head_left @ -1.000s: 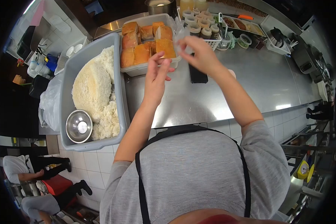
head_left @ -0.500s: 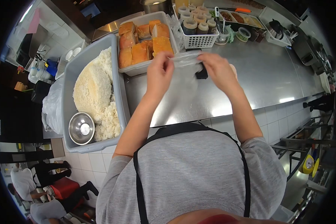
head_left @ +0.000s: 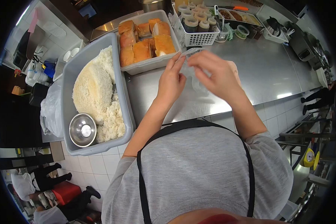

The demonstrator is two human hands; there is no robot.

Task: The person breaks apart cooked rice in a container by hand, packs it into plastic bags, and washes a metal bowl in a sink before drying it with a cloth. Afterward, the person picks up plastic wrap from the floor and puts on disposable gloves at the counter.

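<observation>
A thin, clear plastic bag (head_left: 192,52) is stretched between my two hands above the steel counter. My left hand (head_left: 171,81) pinches one side of it, its fingers straight and pressed together. On the other side, my right hand (head_left: 215,74) has bent fingers at the bag, slightly smeared by motion; its exact grip is hard to see. Just beyond my left hand stands a plastic tub (head_left: 153,62) with large golden-brown blocks (head_left: 142,51). Part of a pinkish cloth-like thing (head_left: 234,69) shows behind my right hand.
A grey bin (head_left: 124,93) of cooked rice (head_left: 93,87) stands at left, with a metal bowl (head_left: 83,130) in it. A white basket (head_left: 201,38) of squeeze bottles is at the back of the steel counter (head_left: 265,71). Two people work at lower left.
My hands have come closer together, and the bag between them is less spread. My left hand has moved right, with its fingers straighter. The black object on the counter no longer shows.
</observation>
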